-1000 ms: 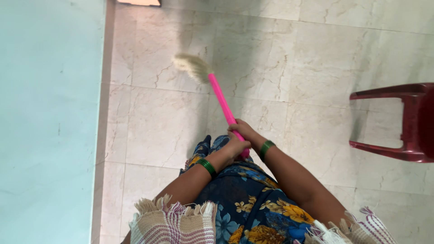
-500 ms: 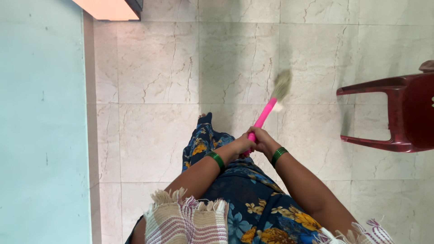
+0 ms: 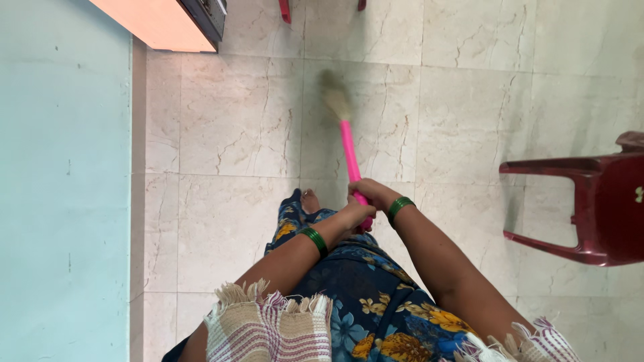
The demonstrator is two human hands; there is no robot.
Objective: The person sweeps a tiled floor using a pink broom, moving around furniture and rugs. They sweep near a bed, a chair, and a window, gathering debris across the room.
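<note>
We've got both hands wrapped tight on the pink broom handle point(image 3: 351, 164): right hand point(image 3: 373, 195) above, left hand point(image 3: 353, 216) below, bristles point(image 3: 335, 100) out ahead on the marble floor point(image 3: 228, 121).

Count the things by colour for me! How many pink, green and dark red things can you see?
Pink: 1, the broom held by left hand and right hand
Green: 2, left bangle, right bangle
Dark red: 1, chair
Total: 4
</note>
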